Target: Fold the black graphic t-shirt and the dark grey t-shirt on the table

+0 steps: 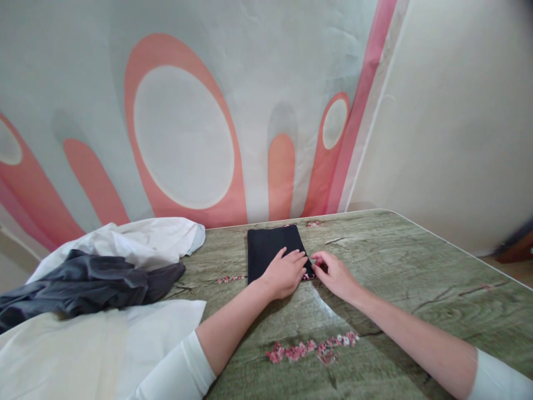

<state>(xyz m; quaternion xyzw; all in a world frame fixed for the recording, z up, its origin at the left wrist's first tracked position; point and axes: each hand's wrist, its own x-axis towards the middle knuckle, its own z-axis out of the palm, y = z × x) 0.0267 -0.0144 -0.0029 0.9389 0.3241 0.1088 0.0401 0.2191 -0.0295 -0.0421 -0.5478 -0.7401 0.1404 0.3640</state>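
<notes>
A black cloth (266,250), folded into a flat rectangle, lies on the table towards its far edge. My left hand (285,273) rests flat on the cloth, its fingers stretched out to the right. At the cloth's near right corner is my right hand (332,273), with thumb and forefinger pinched together at the cloth's edge. The fingertips there partly hide that corner, where a little pink shows beside the black.
To the left lie a white cloth (154,239), a crumpled dark grey garment (91,280) and a cream cloth (83,350). The wood-patterned table (416,266) carries printed pink blossoms (300,350). Behind it stands a wall covering (187,133) with pink shapes.
</notes>
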